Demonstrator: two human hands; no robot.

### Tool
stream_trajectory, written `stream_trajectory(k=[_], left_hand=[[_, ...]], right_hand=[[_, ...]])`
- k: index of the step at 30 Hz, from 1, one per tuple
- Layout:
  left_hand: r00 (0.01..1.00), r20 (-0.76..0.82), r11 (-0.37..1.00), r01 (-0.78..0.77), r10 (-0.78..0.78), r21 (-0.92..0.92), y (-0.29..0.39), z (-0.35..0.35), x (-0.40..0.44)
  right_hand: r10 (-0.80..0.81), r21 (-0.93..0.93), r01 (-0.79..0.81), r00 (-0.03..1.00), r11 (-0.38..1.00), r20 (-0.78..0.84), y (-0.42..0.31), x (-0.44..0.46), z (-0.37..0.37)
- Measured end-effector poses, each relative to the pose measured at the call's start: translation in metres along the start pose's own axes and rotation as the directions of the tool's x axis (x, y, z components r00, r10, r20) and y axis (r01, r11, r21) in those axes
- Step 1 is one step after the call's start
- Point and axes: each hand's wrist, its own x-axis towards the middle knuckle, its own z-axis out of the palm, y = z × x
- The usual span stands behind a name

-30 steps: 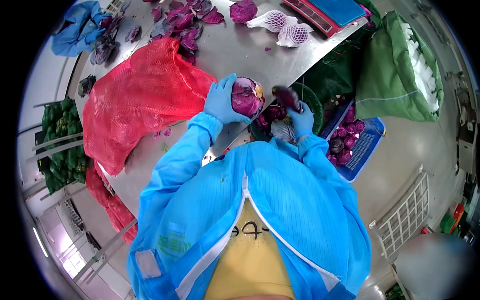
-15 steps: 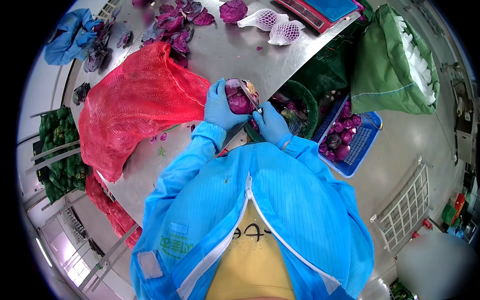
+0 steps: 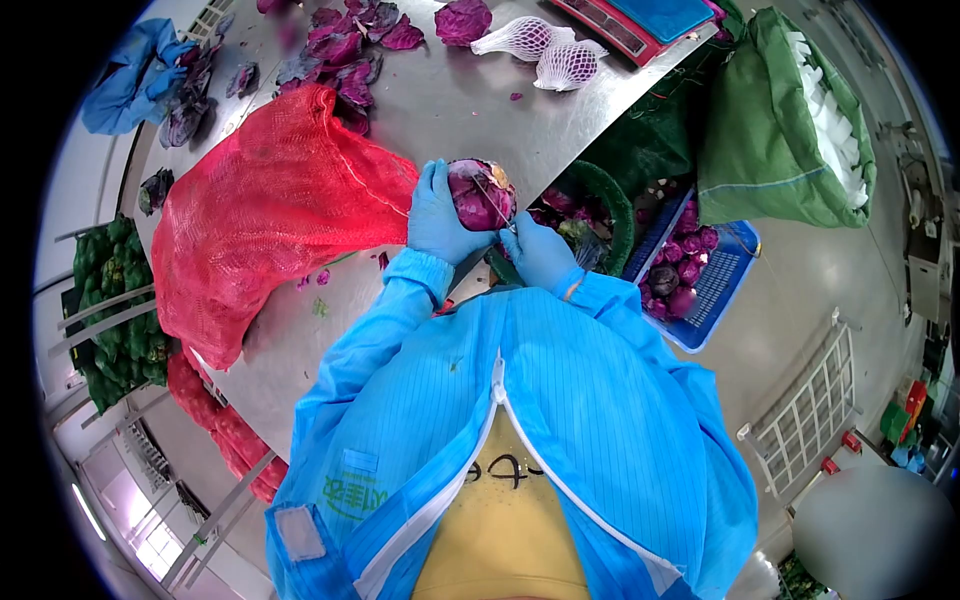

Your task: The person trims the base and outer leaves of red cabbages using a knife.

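A purple cabbage (image 3: 483, 196) is held over the edge of the metal table (image 3: 500, 125) by my left hand (image 3: 440, 218), gloved in blue, its fingers round the left side. My right hand (image 3: 541, 252), also gloved, is closed on a knife (image 3: 494, 203) whose thin blade lies against the cabbage's face. The handle is mostly hidden in my fingers. Left of my left hand lies a red mesh sack (image 3: 265, 220). Below and right of the cabbage, a green bin (image 3: 618, 210) holds loose purple leaves.
Loose leaves (image 3: 340, 50), white foam nets (image 3: 568, 64) and a red-blue scale (image 3: 640, 30) lie on the table's far part. At right stand a blue crate (image 3: 728, 275) of purple heads and a green sack (image 3: 765, 150) with white pieces.
The dark leaf that was by my right hand is gone from it. My right hand has moved left to the cabbage, and the blade has shifted across its face.
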Motion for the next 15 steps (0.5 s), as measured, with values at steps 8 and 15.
stream_trajectory(k=[8, 15], left_hand=[[1.000, -0.023, 1.000, 0.003, -0.003, 0.004, -0.001, 0.003, 0.004], [1.000, -0.029, 0.999, -0.004, 0.005, 0.039, -0.001, 0.004, 0.007]], right_hand=[[0.113, -0.089, -0.105, 0.989, 0.990, 0.095, -0.005, 0.019, -0.003], [0.213, -0.203, -0.201, 0.976, 0.958, 0.039, -0.003, 0.042, 0.003]])
